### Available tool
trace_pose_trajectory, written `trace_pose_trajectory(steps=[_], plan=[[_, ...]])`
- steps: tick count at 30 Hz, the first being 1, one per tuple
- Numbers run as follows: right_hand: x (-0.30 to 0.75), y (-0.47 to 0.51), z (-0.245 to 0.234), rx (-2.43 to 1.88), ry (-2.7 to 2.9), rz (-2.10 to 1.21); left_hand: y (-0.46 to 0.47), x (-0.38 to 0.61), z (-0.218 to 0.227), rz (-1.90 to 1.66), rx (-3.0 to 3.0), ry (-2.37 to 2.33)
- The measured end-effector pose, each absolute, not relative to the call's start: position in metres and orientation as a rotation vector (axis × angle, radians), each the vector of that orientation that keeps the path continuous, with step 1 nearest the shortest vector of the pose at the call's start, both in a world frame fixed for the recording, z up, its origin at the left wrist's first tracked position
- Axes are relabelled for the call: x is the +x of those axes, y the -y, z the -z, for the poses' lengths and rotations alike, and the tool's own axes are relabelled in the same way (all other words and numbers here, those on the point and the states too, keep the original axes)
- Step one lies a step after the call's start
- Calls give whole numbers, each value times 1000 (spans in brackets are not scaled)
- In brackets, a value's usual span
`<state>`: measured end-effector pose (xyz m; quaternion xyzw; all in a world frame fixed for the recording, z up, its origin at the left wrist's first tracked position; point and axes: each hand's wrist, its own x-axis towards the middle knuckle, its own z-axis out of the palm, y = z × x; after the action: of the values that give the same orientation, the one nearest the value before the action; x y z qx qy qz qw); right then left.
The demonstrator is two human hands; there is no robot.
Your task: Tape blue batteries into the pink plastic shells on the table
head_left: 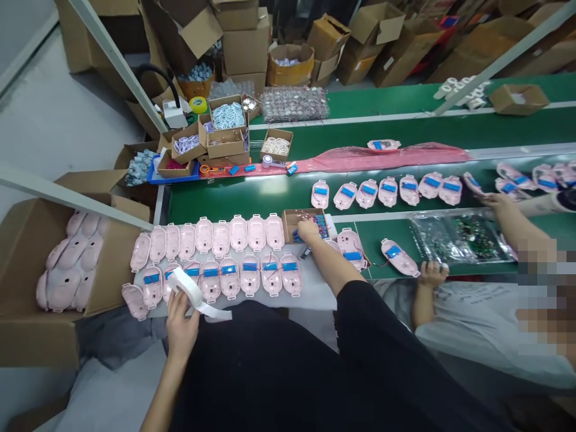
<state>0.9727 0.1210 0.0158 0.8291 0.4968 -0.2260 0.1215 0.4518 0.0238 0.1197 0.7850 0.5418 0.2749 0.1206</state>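
My left hand (182,324) grips a roll of white tape (193,289), from which a loose strip (218,314) hangs off to the right. My right hand (308,229) reaches into a small cardboard box (290,217) of blue batteries (322,225) with thin red wires. Its fingers look pinched together, and whatever they hold is hidden. Left of that box, pink plastic shells (257,231) stand in a back row without batteries. A front row of pink shells (250,285) mostly carries one blue battery each; the tape roll partly covers one of them.
A co-worker's hands (432,274) handle pink shells at the right. More battery-fitted shells (387,191) line the green belt (270,195). A large carton (94,294) of pink shells stands at the left. Small boxes of rings (228,116) sit behind. Bagged circuit boards (463,237) lie right.
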Motion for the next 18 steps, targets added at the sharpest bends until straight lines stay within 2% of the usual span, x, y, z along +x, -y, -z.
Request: trace_pose_trajectory(steps=[6,9,12,16,18], plan=[[957,-119,-46,2567,-1813,528,-35,441,-125,-872,2401,-1566],[922,-108,-73,2704,-2176,697,-45,430,-130,-848,2515,-1483],[856,-91,-100,2944,-2394,1178,-57,416,-137,-811,2601,-1385],[735,-75,-133,2981,-2084,2170,-74,387,-143,-654,2662,-1279],[677,-74,-146,2955,-1934,2271,-81,369,-144,-580,2675,-1250]])
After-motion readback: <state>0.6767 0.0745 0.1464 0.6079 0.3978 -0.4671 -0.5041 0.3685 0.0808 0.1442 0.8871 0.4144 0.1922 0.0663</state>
